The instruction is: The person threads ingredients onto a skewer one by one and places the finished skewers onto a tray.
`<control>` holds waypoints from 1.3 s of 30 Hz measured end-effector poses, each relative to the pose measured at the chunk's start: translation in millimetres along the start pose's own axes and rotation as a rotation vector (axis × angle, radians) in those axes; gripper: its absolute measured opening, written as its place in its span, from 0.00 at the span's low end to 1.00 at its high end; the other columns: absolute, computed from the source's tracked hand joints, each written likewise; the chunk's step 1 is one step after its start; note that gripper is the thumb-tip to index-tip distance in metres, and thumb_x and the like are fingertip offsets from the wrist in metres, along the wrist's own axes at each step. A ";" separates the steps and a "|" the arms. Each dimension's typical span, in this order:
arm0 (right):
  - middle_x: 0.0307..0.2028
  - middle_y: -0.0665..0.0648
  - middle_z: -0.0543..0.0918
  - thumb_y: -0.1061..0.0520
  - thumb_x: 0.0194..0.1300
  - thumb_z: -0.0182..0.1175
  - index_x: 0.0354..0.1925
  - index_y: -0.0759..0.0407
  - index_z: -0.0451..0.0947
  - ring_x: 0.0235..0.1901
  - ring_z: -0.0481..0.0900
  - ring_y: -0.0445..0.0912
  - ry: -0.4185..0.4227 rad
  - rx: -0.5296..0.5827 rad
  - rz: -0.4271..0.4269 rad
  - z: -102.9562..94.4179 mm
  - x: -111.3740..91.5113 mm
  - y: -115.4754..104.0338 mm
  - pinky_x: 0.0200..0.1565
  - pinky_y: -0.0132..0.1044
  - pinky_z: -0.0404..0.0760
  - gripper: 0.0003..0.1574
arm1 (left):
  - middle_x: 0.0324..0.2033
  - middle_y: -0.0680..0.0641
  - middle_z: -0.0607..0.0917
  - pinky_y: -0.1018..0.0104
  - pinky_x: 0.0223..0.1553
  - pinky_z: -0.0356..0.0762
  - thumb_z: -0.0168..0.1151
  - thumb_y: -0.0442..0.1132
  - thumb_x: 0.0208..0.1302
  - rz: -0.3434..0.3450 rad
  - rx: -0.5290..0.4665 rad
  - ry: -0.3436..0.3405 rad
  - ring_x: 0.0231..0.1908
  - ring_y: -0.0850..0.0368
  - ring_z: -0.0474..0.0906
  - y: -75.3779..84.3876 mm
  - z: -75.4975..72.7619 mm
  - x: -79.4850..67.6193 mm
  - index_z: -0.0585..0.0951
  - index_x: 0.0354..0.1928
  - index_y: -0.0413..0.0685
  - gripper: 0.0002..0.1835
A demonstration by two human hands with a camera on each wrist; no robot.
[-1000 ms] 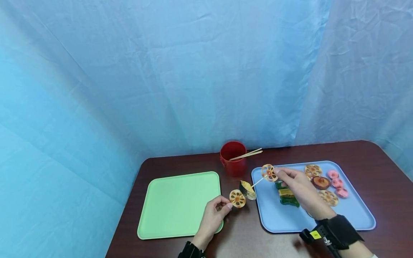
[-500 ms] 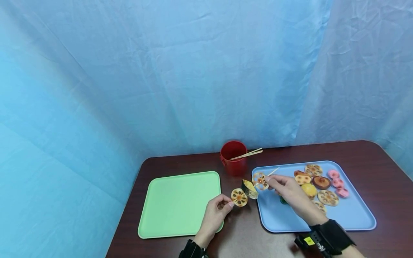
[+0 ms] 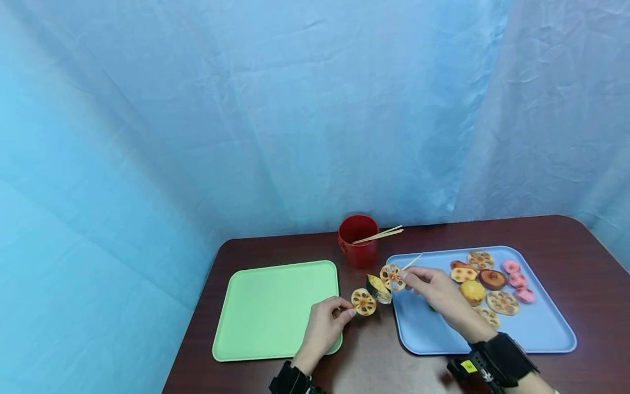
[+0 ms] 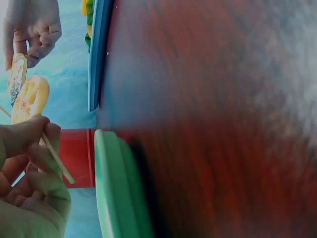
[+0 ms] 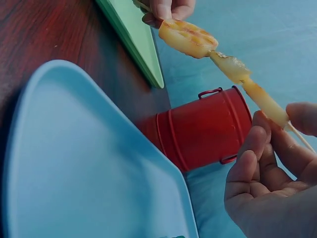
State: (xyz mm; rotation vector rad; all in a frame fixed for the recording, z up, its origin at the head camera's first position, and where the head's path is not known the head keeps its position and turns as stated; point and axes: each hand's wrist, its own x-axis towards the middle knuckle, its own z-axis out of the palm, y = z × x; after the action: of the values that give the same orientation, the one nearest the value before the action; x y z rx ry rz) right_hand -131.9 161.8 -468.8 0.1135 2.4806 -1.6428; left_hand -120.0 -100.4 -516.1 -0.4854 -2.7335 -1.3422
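Note:
A bamboo skewer (image 4: 58, 158) is held in the air between both hands, threaded with several food pieces. My left hand (image 3: 324, 324) pinches its stick right beside one lotus root slice (image 3: 363, 302). In the middle sits a green-rinded pumpkin piece (image 3: 377, 289). At the other end, my right hand (image 3: 437, 293) pinches a second lotus root slice (image 3: 391, 277) between thumb and fingers. The bare stick pokes out past this slice, as the right wrist view also shows. All three pieces stand close together in the right wrist view.
A green tray (image 3: 275, 314) lies at left. The blue tray (image 3: 423, 339) at right carries lotus root slices, a mushroom (image 3: 493, 279), a yellow piece (image 3: 472, 293) and pink pieces (image 3: 517, 279). Behind stands a red bucket (image 3: 359, 254) with several bare skewers (image 3: 381, 235).
My right hand has moved left and slid the second lotus root slice along the stick up to the pumpkin piece. The left hand stays nearly in place, gripping the stick.

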 end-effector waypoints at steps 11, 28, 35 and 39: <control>0.48 0.64 0.81 0.34 0.70 0.47 0.61 0.62 0.75 0.48 0.74 0.58 -0.080 0.086 -0.035 -20.9 -2.8 5.1 0.47 0.49 0.74 0.39 | 0.28 0.58 0.84 0.72 0.28 0.74 0.67 0.41 0.58 0.017 -0.003 0.014 0.24 0.68 0.75 -8.8 -17.9 -2.5 0.86 0.31 0.51 0.03; 0.48 0.65 0.79 0.33 0.70 0.45 0.61 0.60 0.75 0.41 0.75 0.53 -0.001 0.003 -0.017 -54.2 -8.0 16.2 0.25 0.41 0.73 0.40 | 0.28 0.60 0.81 0.68 0.27 0.72 0.65 0.45 0.60 -0.035 0.170 -0.046 0.25 0.67 0.72 -58.7 -98.1 -25.4 0.84 0.33 0.56 0.03; 0.47 0.65 0.80 0.36 0.73 0.42 0.60 0.65 0.75 0.44 0.76 0.53 0.018 -0.053 -0.076 -55.8 -6.2 15.9 0.41 0.40 0.78 0.39 | 0.23 0.59 0.78 0.66 0.27 0.70 0.67 0.42 0.59 -0.174 0.221 0.056 0.22 0.64 0.69 -81.7 -128.2 -42.7 0.84 0.32 0.50 0.04; 0.48 0.65 0.80 0.35 0.73 0.43 0.61 0.65 0.74 0.44 0.76 0.53 0.004 -0.042 -0.057 -56.6 -6.3 16.8 0.41 0.39 0.77 0.39 | 0.24 0.56 0.79 0.63 0.28 0.70 0.66 0.39 0.60 -0.290 0.214 0.069 0.23 0.61 0.70 -89.2 -140.7 -49.6 0.84 0.33 0.48 0.03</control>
State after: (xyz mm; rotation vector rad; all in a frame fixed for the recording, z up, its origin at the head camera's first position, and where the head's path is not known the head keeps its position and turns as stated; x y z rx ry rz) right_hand -128.5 220.7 -461.3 0.0415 2.5423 -1.6121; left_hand -112.2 -273.7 -506.2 -0.0280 -2.9268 -1.0686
